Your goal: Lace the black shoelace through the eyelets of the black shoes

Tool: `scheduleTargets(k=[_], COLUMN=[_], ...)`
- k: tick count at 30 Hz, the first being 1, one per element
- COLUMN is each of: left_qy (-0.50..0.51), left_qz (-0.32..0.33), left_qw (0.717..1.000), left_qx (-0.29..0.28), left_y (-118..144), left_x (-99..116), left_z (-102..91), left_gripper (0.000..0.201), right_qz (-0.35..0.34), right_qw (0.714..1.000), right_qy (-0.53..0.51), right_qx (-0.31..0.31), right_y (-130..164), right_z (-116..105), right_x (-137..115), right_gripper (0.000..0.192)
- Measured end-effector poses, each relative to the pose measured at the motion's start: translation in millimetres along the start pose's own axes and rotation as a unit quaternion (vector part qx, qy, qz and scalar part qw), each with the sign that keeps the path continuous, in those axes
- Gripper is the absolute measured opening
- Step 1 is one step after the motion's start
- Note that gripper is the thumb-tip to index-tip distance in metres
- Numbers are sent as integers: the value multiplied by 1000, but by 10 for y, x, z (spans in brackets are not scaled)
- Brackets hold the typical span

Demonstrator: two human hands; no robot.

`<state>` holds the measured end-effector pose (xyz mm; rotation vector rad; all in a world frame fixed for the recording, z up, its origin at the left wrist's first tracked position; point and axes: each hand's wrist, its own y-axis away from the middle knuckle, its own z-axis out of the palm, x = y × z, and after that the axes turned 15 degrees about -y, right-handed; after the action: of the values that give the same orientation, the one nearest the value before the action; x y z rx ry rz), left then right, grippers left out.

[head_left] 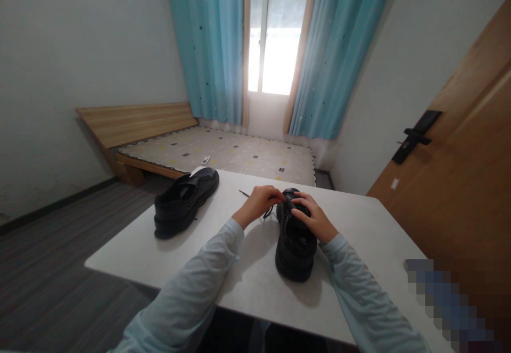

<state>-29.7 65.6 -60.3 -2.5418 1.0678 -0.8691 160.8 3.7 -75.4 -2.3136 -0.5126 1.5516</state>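
Note:
A black shoe (296,254) stands on the white table in front of me, heel towards me and toe pointing away. My left hand (264,199) is closed in a pinch at the left side of its lacing, on the black shoelace. One lace end (243,193) sticks out past that hand, and a dark loop hangs below the fingers. My right hand (313,215) grips the shoe's upper from the right, fingers bent over the lacing area. The fingertips of both hands nearly meet there, hiding the eyelets. To the left, a second black shoe (186,201) rests on the table.
The white table (159,268) has rounded corners. Behind it stands a bed (235,153) with a small white device (205,159) on the patterned mattress. Blue curtains (215,49) flank a bright window. A wooden door (459,145) is on the right, near a pixelated patch.

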Motion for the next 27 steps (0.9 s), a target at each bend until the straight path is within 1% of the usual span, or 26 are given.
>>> scheduleTargets(k=[4, 7, 12, 14, 17, 20, 23, 27], left_qy=[85, 107, 78, 71, 64, 30, -13, -14], left_qz=[-20, -36, -53, -53, -42, -17, 13, 11], left_qw=[996, 994, 995, 996, 997, 999, 1000, 1000], left_qx=[-5, -6, -4, -2, 3, 10, -4, -8], left_y=[9, 15, 14, 14, 18, 18, 7, -6], left_x=[21, 23, -3, -8, -3, 13, 30, 42], left_z=[7, 13, 30, 42, 58, 68, 75, 80], left_gripper=[12, 16, 14, 13, 13, 19, 25, 26], right_qz=[7, 2, -1, -3, -16, -29, -31, -30], right_qw=[1000, 1000, 1000, 1000, 1000, 999, 998, 995], right_qy=[-12, -10, -19, -11, 13, 27, 47, 85], right_qx=[0, -3, -8, -2, 14, 23, 37, 48], right_y=[-6, -8, -15, -21, -24, -22, -24, -45], right_z=[5, 3, -1, 7, 29, 56, 78, 98], right_x=[-4, -1, -4, -8, -20, -44, -75, -118], right_gripper=[32, 31, 33, 28, 25, 24, 20, 16])
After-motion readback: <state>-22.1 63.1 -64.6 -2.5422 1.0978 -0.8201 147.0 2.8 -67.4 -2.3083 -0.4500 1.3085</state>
